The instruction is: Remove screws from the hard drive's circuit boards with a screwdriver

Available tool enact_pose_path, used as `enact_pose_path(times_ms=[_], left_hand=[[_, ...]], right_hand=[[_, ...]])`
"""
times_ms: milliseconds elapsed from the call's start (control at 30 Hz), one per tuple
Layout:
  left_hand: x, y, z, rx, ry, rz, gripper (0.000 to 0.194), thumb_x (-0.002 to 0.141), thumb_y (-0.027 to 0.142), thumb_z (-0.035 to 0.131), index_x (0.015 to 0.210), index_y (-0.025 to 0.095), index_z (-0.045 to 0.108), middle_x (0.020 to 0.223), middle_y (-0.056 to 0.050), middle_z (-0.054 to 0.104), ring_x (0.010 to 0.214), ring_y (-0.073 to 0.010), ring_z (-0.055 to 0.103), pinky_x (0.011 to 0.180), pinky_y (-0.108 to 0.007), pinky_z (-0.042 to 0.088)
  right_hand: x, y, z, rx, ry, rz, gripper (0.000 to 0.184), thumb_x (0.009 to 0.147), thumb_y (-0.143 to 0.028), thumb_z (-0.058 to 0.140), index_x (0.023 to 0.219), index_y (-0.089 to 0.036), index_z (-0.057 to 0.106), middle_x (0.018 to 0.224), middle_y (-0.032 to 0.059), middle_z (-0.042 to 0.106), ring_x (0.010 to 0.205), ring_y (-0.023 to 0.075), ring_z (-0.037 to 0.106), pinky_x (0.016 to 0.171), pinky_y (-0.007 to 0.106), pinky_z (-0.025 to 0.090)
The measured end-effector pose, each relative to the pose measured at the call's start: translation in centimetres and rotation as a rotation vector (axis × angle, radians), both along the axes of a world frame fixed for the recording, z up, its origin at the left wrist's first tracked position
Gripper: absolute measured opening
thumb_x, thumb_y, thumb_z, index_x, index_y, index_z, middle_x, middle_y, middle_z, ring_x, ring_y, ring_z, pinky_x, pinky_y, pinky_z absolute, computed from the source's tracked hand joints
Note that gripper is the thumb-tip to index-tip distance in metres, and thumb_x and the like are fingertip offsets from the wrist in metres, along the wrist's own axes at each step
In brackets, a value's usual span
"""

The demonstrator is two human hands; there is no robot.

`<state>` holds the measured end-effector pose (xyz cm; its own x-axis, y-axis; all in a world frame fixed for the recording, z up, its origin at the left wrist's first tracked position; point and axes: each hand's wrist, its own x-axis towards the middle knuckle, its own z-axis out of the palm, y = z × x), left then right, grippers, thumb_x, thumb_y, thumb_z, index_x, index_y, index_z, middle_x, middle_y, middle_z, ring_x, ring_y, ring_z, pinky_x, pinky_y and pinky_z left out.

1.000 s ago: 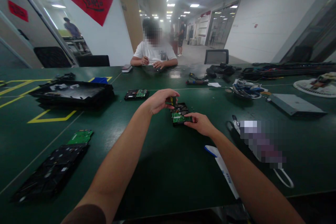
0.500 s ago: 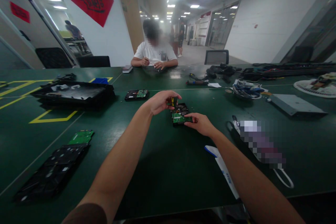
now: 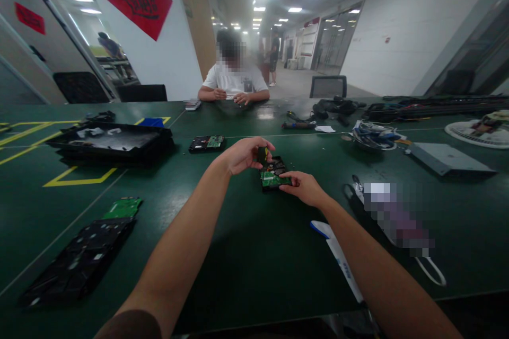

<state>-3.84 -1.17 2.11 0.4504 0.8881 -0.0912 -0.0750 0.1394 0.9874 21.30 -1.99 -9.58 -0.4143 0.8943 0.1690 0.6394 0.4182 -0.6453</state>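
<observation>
A hard drive (image 3: pixel 274 177) with a green circuit board lies on the table in front of me. My left hand (image 3: pixel 250 156) is closed around the yellow-and-black handle of a screwdriver (image 3: pixel 263 154), held upright over the drive's far part; its tip is too small to make out. My right hand (image 3: pixel 302 186) pinches the drive's right edge, fingers on the green board and thumb at the near side. Another hard drive (image 3: pixel 207 143) lies farther off to the left. At near left sit several black drives (image 3: pixel 81 254) in a row, with a green circuit board (image 3: pixel 122 207) behind them.
A black tray (image 3: pixel 115 143) stands at the left. Under my right forearm lies a white-and-blue strip-shaped item (image 3: pixel 338 254), beside a blurred pouch with a loop (image 3: pixel 397 217). Cables (image 3: pixel 374 135) and a flat grey box (image 3: pixel 449 159) are at the right. A co-worker (image 3: pixel 234 79) sits opposite.
The screwdriver's handle has turned slightly in my left hand, its yellow marks showing differently. My right hand and the hard drive stay in place.
</observation>
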Motion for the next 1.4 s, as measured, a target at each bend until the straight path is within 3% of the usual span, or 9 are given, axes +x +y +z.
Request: enact_pose_path(times_ms=[133,300,533,733,933,1167,1300,1400], left_hand=[[0.2,0.0,-0.1,-0.039,-0.056,0.039,0.018,0.080,0.031,0.063,0.088,0.015,0.063,0.084,-0.011,0.069,0.081,-0.0208,0.066,0.062,-0.029,0.054],[0.0,0.2,-0.1,0.035,-0.023,0.084,0.015,0.079,0.027,0.063,0.084,0.013,0.067,0.083,-0.009,0.065,0.080,-0.0181,0.062,0.066,-0.030,0.055],[0.2,0.0,-0.1,-0.007,-0.038,0.004,0.022,0.081,0.031,0.064,0.094,0.014,0.066,0.087,-0.011,0.067,0.081,-0.0199,0.063,0.065,-0.031,0.054],[0.2,0.5,-0.5,0.055,-0.009,0.105,0.013,0.079,0.026,0.063,0.082,0.014,0.067,0.087,-0.009,0.065,0.079,-0.0168,0.059,0.062,-0.027,0.051],[0.3,-0.2,0.1,0.030,-0.017,-0.045,0.021,0.083,0.029,0.062,0.094,0.013,0.068,0.083,-0.010,0.066,0.079,-0.0184,0.062,0.060,-0.027,0.052],[0.9,-0.2,-0.1,0.012,-0.052,-0.008,0.014,0.082,0.027,0.064,0.083,0.013,0.064,0.087,-0.010,0.066,0.081,-0.0187,0.064,0.064,-0.030,0.055],[0.3,-0.2,0.1,0.084,0.015,-0.014,0.018,0.082,0.029,0.065,0.088,0.013,0.071,0.090,-0.009,0.065,0.082,-0.0172,0.061,0.064,-0.027,0.054],[0.1,-0.3,0.2,0.052,0.017,-0.037,0.022,0.083,0.030,0.065,0.095,0.013,0.070,0.089,-0.010,0.067,0.084,-0.0193,0.064,0.067,-0.030,0.054]], right_hand=[[0.0,0.0,-0.2,0.000,0.002,-0.010,0.045,0.084,-0.048,0.072,0.125,-0.029,0.069,0.079,-0.0007,0.057,0.070,0.0149,0.049,0.063,0.028,0.034],[0.0,0.2,-0.3,0.006,0.004,0.003,0.044,0.085,-0.047,0.072,0.124,-0.029,0.069,0.078,-0.0009,0.057,0.070,0.0149,0.049,0.063,0.028,0.034],[0.1,0.2,-0.4,0.012,-0.001,0.005,0.044,0.085,-0.048,0.071,0.126,-0.030,0.068,0.079,-0.0008,0.057,0.069,0.0148,0.049,0.062,0.028,0.034],[0.0,0.2,-0.2,0.014,-0.003,0.007,0.044,0.084,-0.049,0.072,0.123,-0.028,0.070,0.078,0.0000,0.058,0.070,0.0155,0.049,0.064,0.028,0.035],[0.0,0.2,-0.2,0.013,-0.014,0.011,0.045,0.085,-0.049,0.071,0.125,-0.029,0.069,0.079,-0.0001,0.058,0.070,0.0153,0.049,0.063,0.028,0.035],[-0.1,-0.1,0.1,0.020,-0.010,-0.002,0.045,0.084,-0.047,0.073,0.124,-0.029,0.070,0.077,-0.0008,0.057,0.070,0.0150,0.049,0.063,0.027,0.035],[-0.1,-0.1,0.0,0.019,-0.010,0.001,0.044,0.084,-0.048,0.073,0.124,-0.029,0.069,0.077,-0.0008,0.057,0.069,0.0148,0.048,0.063,0.027,0.034],[-0.1,-0.1,0.1,0.006,-0.013,-0.004,0.045,0.084,-0.048,0.073,0.125,-0.029,0.069,0.078,-0.0005,0.058,0.069,0.0151,0.049,0.063,0.028,0.035]])
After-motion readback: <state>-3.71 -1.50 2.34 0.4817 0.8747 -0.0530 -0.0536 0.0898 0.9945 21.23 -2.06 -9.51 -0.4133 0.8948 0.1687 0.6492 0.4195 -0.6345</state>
